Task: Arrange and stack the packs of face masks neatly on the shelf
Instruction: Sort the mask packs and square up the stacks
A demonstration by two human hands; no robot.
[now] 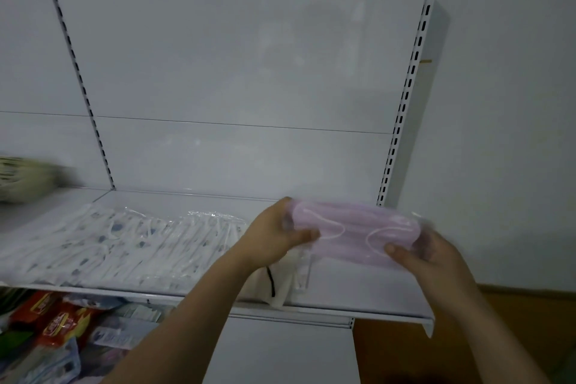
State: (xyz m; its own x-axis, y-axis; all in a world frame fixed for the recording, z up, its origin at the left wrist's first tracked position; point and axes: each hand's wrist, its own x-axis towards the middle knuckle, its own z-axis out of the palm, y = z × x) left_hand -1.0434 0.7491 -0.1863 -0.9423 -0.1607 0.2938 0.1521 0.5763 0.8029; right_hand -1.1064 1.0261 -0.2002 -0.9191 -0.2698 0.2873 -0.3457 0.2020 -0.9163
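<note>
Head view: the pink pack [355, 232] sits between my two hands, held level in the air over the right part of the shelf [358, 299], not yet touching it. My left hand [276, 237] grips its left end, thumb on the near face and the other fingers wrapped behind. My right hand [427, 254] grips the right end the same way, thumb on top near the lower edge. I judge the two-ended hold is there to keep the soft pack flat and square to the shelf edge, so it can go down straight.

Appearance: a flat stack of pink pleated masks in a clear wrapper, white ear loops curling across the front. The wrapper overhangs at the right end and looks crinkly; likely slippery, so a one-hand hold could let it sag. Edges are blurred.

Around it: a row of white packs [131, 246] lies on the shelf to the left, overlapping and slightly fanned, in clear wrap with small dark prints. Just beside my left wrist lies a cream-coloured pack with a black cord [280, 285], partly hidden. Bare shelf shows below the pink pack; I judge that is the spot for it. Below the shelf, at lower left, lie red packets [53, 318], mixed with other goods.
</note>
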